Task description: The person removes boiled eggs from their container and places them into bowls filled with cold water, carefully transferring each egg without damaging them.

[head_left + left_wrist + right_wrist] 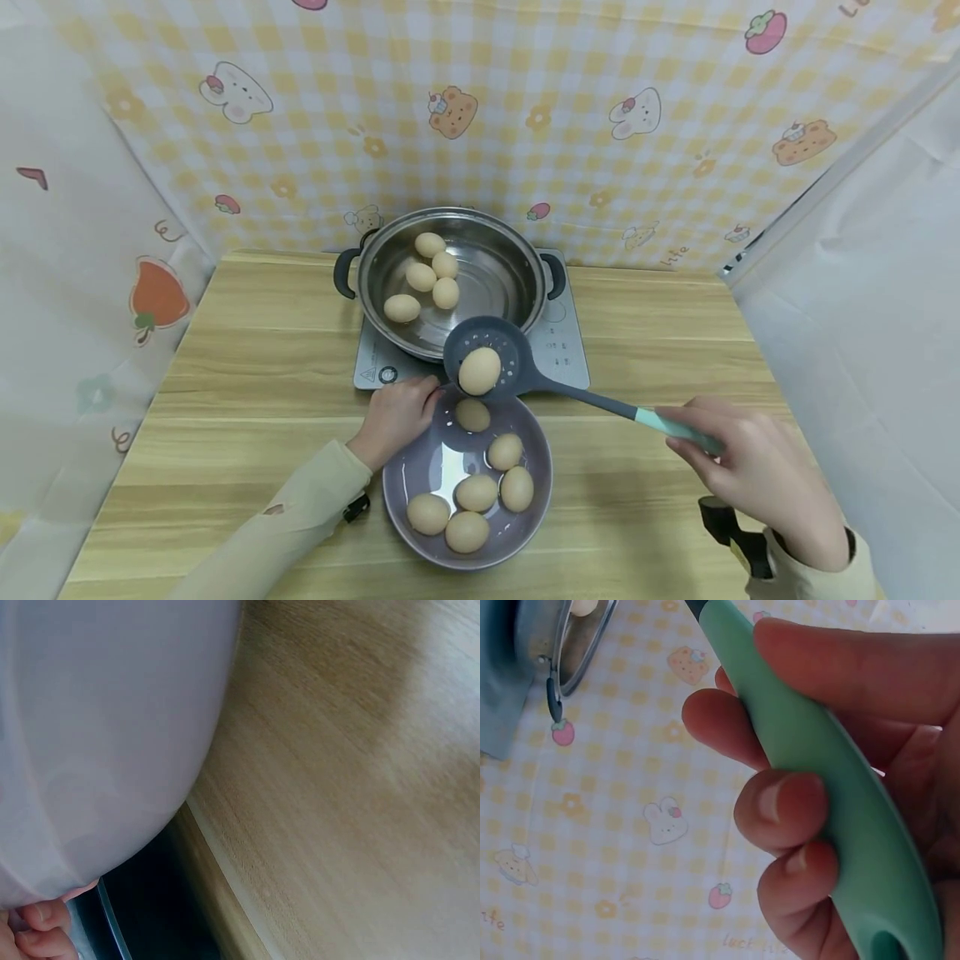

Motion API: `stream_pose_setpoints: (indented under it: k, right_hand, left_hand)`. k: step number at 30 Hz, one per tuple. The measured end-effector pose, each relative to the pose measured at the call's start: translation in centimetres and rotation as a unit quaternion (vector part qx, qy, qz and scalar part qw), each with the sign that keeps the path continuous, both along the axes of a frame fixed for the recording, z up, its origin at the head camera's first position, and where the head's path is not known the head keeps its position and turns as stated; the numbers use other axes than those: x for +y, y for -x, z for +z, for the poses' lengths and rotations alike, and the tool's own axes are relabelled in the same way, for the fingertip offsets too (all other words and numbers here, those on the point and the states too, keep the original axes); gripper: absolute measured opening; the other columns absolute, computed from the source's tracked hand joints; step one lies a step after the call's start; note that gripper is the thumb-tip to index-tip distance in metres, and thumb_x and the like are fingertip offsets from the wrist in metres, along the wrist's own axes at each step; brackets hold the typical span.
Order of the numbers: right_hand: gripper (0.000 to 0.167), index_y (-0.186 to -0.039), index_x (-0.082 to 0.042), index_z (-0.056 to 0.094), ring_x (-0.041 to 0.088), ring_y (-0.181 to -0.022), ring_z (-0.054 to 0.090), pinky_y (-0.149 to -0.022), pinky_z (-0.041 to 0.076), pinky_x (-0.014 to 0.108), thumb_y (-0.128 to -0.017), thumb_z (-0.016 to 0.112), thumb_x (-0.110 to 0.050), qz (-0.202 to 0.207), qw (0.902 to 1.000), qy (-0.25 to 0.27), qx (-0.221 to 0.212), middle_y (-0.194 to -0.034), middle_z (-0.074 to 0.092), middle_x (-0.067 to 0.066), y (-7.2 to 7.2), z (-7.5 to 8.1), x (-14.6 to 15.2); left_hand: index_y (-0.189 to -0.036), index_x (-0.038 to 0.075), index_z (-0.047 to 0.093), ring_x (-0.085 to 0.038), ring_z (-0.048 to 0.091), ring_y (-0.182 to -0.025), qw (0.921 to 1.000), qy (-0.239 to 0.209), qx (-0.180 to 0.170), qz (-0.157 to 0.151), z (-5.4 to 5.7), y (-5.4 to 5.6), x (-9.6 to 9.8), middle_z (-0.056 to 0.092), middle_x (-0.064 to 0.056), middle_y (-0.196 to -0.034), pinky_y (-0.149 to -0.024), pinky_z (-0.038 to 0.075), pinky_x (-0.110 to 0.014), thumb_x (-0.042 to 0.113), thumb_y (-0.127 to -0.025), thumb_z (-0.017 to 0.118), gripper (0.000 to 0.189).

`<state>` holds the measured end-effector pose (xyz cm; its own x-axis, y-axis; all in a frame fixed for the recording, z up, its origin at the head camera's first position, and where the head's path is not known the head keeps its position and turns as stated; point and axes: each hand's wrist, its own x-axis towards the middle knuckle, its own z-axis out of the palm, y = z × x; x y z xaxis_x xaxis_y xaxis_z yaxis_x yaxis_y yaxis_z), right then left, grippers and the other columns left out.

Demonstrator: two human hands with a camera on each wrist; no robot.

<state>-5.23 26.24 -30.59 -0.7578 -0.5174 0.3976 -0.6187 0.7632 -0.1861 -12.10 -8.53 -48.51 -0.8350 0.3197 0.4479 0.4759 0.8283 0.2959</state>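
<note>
My right hand (753,467) grips the mint-green handle (810,765) of a grey slotted skimmer (510,354). In the skimmer's bowl lies one egg (480,371), over the gap between the pot's front and the purple bowl. My left hand (397,421) holds the far left rim of the purple bowl (408,533); its fingertips (46,941) curl under the rim in the left wrist view. Several eggs (477,493) sit inside that bowl. Behind it, a steel pot (498,283) with black side handles contains several more eggs (422,277).
Under the pot is a light grey induction cooker (566,342). The wooden table (247,400) backs onto a yellow checked cloth (525,117) with cartoon prints. White cloth (855,275) hangs at both sides.
</note>
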Motion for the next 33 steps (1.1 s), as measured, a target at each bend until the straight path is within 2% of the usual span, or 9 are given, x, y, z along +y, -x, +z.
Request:
stream_pose_setpoints:
  k: [3,7,9,11,14,16,21,28,33]
  right_hand:
    - [0.048,-0.092,-0.010,0.069,-0.010,-0.051,0.031,-0.045,0.023,0.008,-0.090,0.041,-0.050,0.017,0.9995,0.026,0.000,-0.069,0.052,-0.016,-0.4,-0.6,0.2]
    - [0.051,-0.090,-0.009,0.069,-0.012,-0.049,0.029,-0.045,0.022,0.007,-0.090,0.039,-0.051,0.021,0.9989,0.040,-0.009,-0.068,0.048,-0.017,-0.8,-1.2,0.4]
    - [0.050,-0.090,-0.010,0.069,-0.012,-0.049,0.029,-0.044,0.021,0.007,-0.089,0.040,-0.052,0.016,0.9991,0.036,-0.018,-0.068,0.047,-0.018,-1.0,-1.4,0.4]
    - [0.038,-0.090,-0.012,0.069,-0.012,-0.049,0.029,-0.044,0.021,0.007,-0.087,0.052,-0.046,0.005,0.9993,0.027,-0.024,-0.068,0.047,-0.019,-1.2,-1.5,0.5]
    - [0.019,-0.090,-0.014,0.069,-0.012,-0.050,0.030,-0.044,0.021,0.008,-0.076,0.072,-0.027,-0.004,0.9993,0.018,-0.033,-0.068,0.047,-0.020,-1.6,-1.7,0.5]
    - [0.029,-0.090,-0.016,0.068,-0.012,-0.050,0.031,-0.044,0.022,0.007,-0.063,0.078,-0.011,-0.006,0.9991,0.017,-0.038,-0.069,0.048,-0.021,-1.9,-1.8,0.5]
    - [0.041,-0.089,-0.019,0.067,-0.014,-0.050,0.031,-0.044,0.022,0.006,-0.053,0.077,-0.001,-0.009,0.9989,0.017,-0.043,-0.070,0.047,-0.023,-2.2,-2.1,0.3]
    - [0.039,-0.086,-0.022,0.067,-0.011,-0.051,0.033,-0.045,0.023,0.008,-0.054,0.079,-0.002,-0.024,0.9986,0.009,-0.046,-0.070,0.047,-0.023,-2.1,-3.5,0.1]
    - [0.040,-0.083,-0.024,0.068,-0.011,-0.051,0.031,-0.045,0.022,0.007,-0.052,0.079,-0.002,-0.021,0.9993,0.006,-0.031,-0.069,0.047,-0.024,-1.7,-4.6,-0.1]
  left_hand:
    - [-0.070,0.012,0.056,-0.019,0.052,-0.044,1.0000,0.001,-0.003,-0.001,0.1,0.0,0.0,0.055,-0.002,-0.057,-0.039,0.033,-0.030,0.017,-0.083,0.063,0.016]
    - [-0.070,0.012,0.056,-0.018,0.052,-0.044,0.9999,0.006,-0.013,0.001,0.1,0.0,0.0,0.056,-0.001,-0.058,-0.039,0.032,-0.030,0.016,-0.082,0.064,0.015]
    - [-0.070,0.012,0.055,-0.018,0.052,-0.045,0.9998,0.007,-0.018,0.002,0.1,0.0,0.0,0.057,-0.001,-0.058,-0.039,0.033,-0.030,0.015,-0.081,0.064,0.015]
    - [-0.069,0.013,0.055,-0.018,0.052,-0.045,0.9998,0.006,-0.020,0.002,0.1,0.0,0.0,0.058,-0.002,-0.059,-0.039,0.033,-0.029,0.014,-0.081,0.064,0.015]
    - [-0.068,0.013,0.055,-0.018,0.053,-0.045,0.9998,0.002,-0.017,0.001,0.1,0.1,0.0,0.059,-0.002,-0.059,-0.038,0.034,-0.030,0.013,-0.080,0.064,0.014]
    - [-0.069,0.013,0.056,-0.019,0.054,-0.046,0.9999,0.002,-0.013,0.002,0.1,0.0,0.0,0.060,-0.002,-0.060,-0.038,0.034,-0.030,0.013,-0.080,0.064,0.013]
    - [-0.071,0.013,0.058,-0.019,0.055,-0.047,0.9999,0.005,-0.012,0.006,0.1,0.0,0.0,0.060,-0.002,-0.060,-0.039,0.035,-0.030,0.015,-0.081,0.063,0.011]
    - [-0.072,0.011,0.058,-0.020,0.055,-0.046,0.9999,0.006,-0.010,0.001,0.2,0.0,0.0,0.059,-0.003,-0.060,-0.039,0.036,-0.032,0.015,-0.083,0.061,0.012]
    - [-0.074,0.012,0.059,-0.020,0.056,-0.048,0.9999,0.012,-0.011,0.000,0.3,0.0,0.0,0.061,-0.004,-0.063,-0.040,0.037,-0.031,0.016,-0.085,0.060,0.011]
